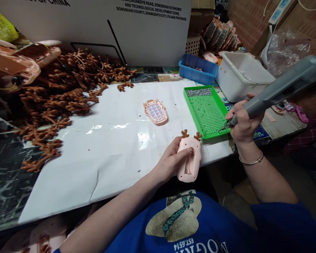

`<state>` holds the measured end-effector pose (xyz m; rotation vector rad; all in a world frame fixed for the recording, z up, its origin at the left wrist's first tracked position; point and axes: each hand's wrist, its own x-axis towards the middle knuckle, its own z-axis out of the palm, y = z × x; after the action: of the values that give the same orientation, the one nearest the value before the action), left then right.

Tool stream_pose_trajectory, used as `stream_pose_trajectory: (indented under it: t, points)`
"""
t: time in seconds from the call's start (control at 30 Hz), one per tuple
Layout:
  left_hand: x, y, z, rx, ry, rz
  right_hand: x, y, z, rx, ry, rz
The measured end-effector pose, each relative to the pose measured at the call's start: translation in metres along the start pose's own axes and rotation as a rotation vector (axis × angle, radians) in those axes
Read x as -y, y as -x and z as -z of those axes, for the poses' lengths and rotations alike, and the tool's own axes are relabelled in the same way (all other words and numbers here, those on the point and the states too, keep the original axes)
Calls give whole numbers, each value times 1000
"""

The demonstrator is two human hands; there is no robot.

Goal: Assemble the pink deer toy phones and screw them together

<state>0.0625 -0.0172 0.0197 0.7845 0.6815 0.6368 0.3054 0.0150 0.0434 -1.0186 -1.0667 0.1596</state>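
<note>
My left hand grips a pink plastic toy phone with two small brown antlers at its top. Its back faces up, showing an uncovered battery compartment and a speaker grille, and my thumb presses on it. In my right hand is a grey electric screwdriver, slanting down to the left. Its bit tip is over the lower right of a green screw tray, whose far end holds a heap of small screws. Whether the tip touches a screw, I cannot tell.
Another pink phone half with a keypad lies on the white table sheet. Many brown antler pieces are piled at the left. A blue bin and a white tub stand at the back right, a large box behind.
</note>
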Motion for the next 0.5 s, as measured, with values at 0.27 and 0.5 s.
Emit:
stream_pose_trajectory:
  t: [0.27, 0.5]
  points:
    - [4, -2, 0, 29, 1, -12, 59, -4, -33, 42, -259, 14]
    - [6, -4, -1, 10, -19, -49, 100, 30, -73, 285, -437, -104]
